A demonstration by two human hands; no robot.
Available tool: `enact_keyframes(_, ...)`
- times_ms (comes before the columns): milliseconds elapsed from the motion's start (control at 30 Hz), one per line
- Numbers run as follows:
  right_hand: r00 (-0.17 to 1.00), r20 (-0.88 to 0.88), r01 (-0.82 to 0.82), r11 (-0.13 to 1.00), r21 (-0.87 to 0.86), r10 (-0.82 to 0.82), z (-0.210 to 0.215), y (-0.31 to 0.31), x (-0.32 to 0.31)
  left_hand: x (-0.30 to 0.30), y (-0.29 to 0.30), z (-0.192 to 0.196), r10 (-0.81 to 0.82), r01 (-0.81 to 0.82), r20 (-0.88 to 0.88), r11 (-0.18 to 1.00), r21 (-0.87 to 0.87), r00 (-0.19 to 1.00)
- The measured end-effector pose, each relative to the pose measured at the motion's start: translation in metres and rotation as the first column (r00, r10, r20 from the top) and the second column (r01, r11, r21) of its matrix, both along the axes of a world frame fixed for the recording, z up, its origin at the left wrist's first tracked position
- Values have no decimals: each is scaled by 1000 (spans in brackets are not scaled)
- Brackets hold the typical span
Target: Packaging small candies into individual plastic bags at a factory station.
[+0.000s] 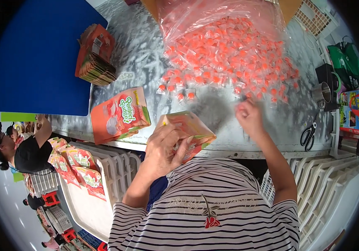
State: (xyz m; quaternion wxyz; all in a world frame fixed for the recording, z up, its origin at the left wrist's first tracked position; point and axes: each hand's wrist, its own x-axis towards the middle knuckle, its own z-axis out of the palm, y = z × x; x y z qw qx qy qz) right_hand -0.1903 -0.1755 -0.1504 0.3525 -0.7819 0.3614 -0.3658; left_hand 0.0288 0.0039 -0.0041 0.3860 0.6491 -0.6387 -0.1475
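Both hands work at the near edge of the table (146, 54), apart from each other. Left hand (162, 146) is clamped around an open pouch (190, 131), fingers wrapped over its front and thumb behind, holding it tilted with the mouth toward the pile. Right hand (250, 118) sits just beyond, fingers bunched together at the near fringe of the sweets (229, 54); whether it pinches one is too blurred to tell.

The pouch looks light and thin-walled, soft enough to buckle if squeezed, so a grip along the side seams near the mouth seems best to keep it open. The small wrapped sweets look light and slick in their clear wrappers, likely to slide on the smooth top; pinching them by the twisted wrapper ends or scooping several at once seems easiest.

Left of the held pouch, another pouch (120, 115) lies flat on the table. Below it, at the person's left side, a white crate (104, 184) holds several filled pouches (77, 167). Scissors (309, 136) lie by the right edge, with a metal cup (321, 94) further back. Farther off, a stack of flat pouches (96, 56) rests beside a blue board (37, 54), and a clear bag (217, 16) spills the sweets.
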Motion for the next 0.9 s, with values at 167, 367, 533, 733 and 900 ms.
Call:
enact_keyframes(167,958,284,-234,674,701,37,99,-1,10,-3,-11,3,-75,76,74,997,-9,994)
enact_keyframes(367,786,95,-565,648,511,611,146,19,50,-11,-17,4,-154,157,97,987,-34,983)
enact_keyframes(533,861,-57,-444,800,403,506,162,21,64,-15,-15,5,-172,180,102,981,-75,980)
enact_keyframes(733,939,-91,-334,942,-21,331,163,30,92,-18,-24,18,-186,199,86,962,-189,979)
enact_keyframes(900,963,-2,-268,959,-90,269,159,31,86,-23,-22,16,-158,155,-15,981,-115,987)
